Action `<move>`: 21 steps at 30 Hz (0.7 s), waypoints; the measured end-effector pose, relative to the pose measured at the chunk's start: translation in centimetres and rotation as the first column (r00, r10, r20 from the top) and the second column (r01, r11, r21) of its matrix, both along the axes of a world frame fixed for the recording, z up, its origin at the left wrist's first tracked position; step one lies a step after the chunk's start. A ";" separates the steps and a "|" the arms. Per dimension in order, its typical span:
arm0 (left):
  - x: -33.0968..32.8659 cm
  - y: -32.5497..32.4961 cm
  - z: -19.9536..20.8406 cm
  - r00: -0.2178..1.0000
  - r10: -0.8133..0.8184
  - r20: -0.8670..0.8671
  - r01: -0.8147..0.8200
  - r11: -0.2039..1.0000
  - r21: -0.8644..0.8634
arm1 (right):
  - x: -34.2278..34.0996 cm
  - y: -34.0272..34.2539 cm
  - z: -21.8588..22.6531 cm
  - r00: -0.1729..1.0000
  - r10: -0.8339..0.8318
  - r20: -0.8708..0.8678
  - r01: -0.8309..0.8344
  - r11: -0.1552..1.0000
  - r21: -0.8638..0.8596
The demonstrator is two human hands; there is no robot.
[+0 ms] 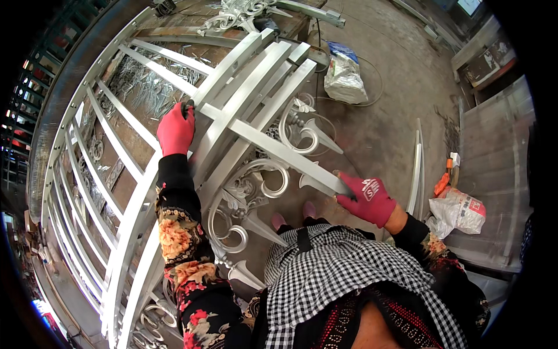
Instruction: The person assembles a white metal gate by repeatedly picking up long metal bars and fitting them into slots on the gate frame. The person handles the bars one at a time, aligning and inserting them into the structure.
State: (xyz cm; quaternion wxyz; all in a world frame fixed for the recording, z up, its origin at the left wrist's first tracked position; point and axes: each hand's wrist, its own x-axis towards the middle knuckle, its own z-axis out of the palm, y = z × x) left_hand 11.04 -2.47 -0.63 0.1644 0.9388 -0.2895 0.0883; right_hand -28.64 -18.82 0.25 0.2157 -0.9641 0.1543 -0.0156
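A long silver square metal bar [279, 152] lies slantwise across the curved rails of a silver metal railing [131, 232]. My right hand [372, 200], in a dark pink glove, grips the bar's near right end, with the thumb along its side. My left hand [176, 129], in a pink glove with dark fingertips, is closed at the bar's other end, close against a rail; its fingertips are partly hidden. Scroll-shaped silver ornaments [224, 218] hang along the railing's side toward me. Further rails [250, 87] lie side by side under and beyond the bar.
Thin metal offcuts [151, 87] litter the worktable beneath the railing. More scrollwork [238, 14] lies at the far end. A white sack [344, 75] stands on the floor, with a cable around it. At right are long bars [415, 171], a white bag [459, 212] and an orange tool [443, 181].
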 end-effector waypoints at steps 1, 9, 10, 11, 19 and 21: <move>0.3 0.0 -0.2 1.000 -0.021 0.002 0.021 1.000 0.004 | 0.0 0.1 1.0 1.000 0.003 -0.008 -0.003 1.000 -0.001; 1.1 0.0 -0.4 0.998 -0.006 -0.062 0.008 0.999 0.036 | 1.9 -2.0 -1.2 1.000 -0.005 -0.018 0.004 0.999 -0.050; 1.5 0.5 -0.6 0.997 0.010 -0.074 -0.009 1.000 0.008 | 1.9 -1.8 -1.0 1.000 0.003 -0.029 -0.005 0.998 -0.059; 2.0 0.7 -0.7 0.999 -0.021 -0.048 0.022 1.000 0.017 | 1.6 -1.4 -0.6 0.999 0.011 -0.039 -0.014 0.998 -0.068; 2.0 0.4 -0.6 0.985 -0.096 -0.140 0.076 0.987 -0.142 | 1.4 0.7 1.0 0.995 -0.016 -0.097 0.018 1.000 0.024; 2.9 0.4 -1.0 0.967 -0.158 -0.198 0.120 0.974 -0.194 | 1.8 0.0 0.8 0.995 -0.017 -0.096 0.020 0.999 0.034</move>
